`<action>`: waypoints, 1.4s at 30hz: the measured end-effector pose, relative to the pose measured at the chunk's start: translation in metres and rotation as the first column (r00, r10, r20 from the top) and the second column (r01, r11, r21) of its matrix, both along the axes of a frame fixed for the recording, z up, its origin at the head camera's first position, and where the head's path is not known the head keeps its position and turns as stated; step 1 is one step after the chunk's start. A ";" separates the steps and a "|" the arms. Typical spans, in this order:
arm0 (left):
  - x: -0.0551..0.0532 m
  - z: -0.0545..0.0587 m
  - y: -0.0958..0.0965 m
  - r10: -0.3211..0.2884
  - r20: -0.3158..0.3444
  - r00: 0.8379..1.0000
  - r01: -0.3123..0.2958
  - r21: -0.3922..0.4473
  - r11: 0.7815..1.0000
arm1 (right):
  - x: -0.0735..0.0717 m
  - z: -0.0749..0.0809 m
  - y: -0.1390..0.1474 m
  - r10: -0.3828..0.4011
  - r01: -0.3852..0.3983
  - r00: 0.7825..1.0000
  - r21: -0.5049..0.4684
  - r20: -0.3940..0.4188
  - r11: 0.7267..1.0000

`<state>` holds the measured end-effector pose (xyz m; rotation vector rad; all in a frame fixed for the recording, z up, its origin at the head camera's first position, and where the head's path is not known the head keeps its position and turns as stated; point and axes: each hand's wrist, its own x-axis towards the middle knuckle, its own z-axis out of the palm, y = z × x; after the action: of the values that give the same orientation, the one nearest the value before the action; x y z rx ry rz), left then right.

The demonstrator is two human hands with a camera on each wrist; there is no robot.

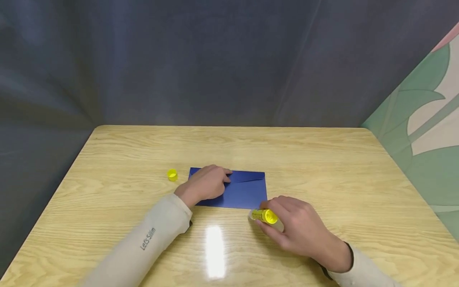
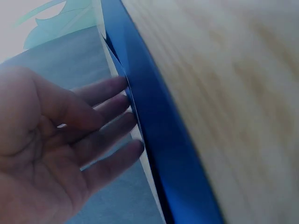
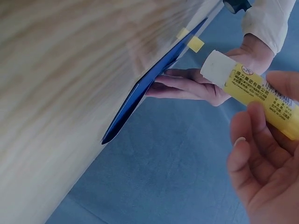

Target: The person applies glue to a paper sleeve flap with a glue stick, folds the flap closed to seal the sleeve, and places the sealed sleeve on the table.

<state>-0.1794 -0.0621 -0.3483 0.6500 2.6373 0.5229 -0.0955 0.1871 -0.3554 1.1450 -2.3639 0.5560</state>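
A dark blue envelope (image 1: pixel 247 195) lies on the table with its flap along the far side. The fingertips of my left hand (image 1: pixel 209 181) rest on the flap; in the left wrist view the fingers (image 2: pixel 110 165) are fairly straight and touch the envelope (image 2: pixel 156 107). My right hand (image 1: pixel 299 225) grips an uncapped yellow glue stick (image 1: pixel 263 215) beside the envelope's near right corner. In the right wrist view the glue stick (image 3: pixel 261 93) shows its white end pointing toward the envelope, apart from it. The yellow cap (image 1: pixel 172 174) stands left of the envelope.
The wooden table (image 1: pixel 305 159) has a glare spot near its front. A dark curtain (image 1: pixel 229 63) hangs behind and to the left. Fabric with a green leaf pattern (image 1: pixel 426 119) is at the right.
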 end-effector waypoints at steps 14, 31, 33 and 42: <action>0.001 -0.002 -0.003 -0.048 -0.139 0.989 0.055 0.045 0.998 | -0.001 0.000 0.002 0.009 -0.010 0.998 -0.015 -0.060 1.000; 0.011 0.002 -0.108 0.284 -0.306 0.908 -0.224 0.218 0.950 | -0.007 -0.003 0.005 0.011 -0.014 0.996 -0.035 -0.083 0.999; 0.010 -0.001 -0.113 0.305 -0.255 0.918 -0.256 0.207 0.944 | -0.008 -0.004 0.006 0.005 -0.007 0.996 -0.032 -0.084 0.999; 0.009 -0.004 -0.120 0.350 -0.120 0.929 -0.334 0.137 0.933 | -0.008 -0.005 0.007 -0.014 0.014 0.998 -0.013 -0.056 1.000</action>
<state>-0.1706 -0.1822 -0.3521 0.2611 2.8920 0.7570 -0.1038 0.1939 -0.3603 1.1232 -2.3164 0.5262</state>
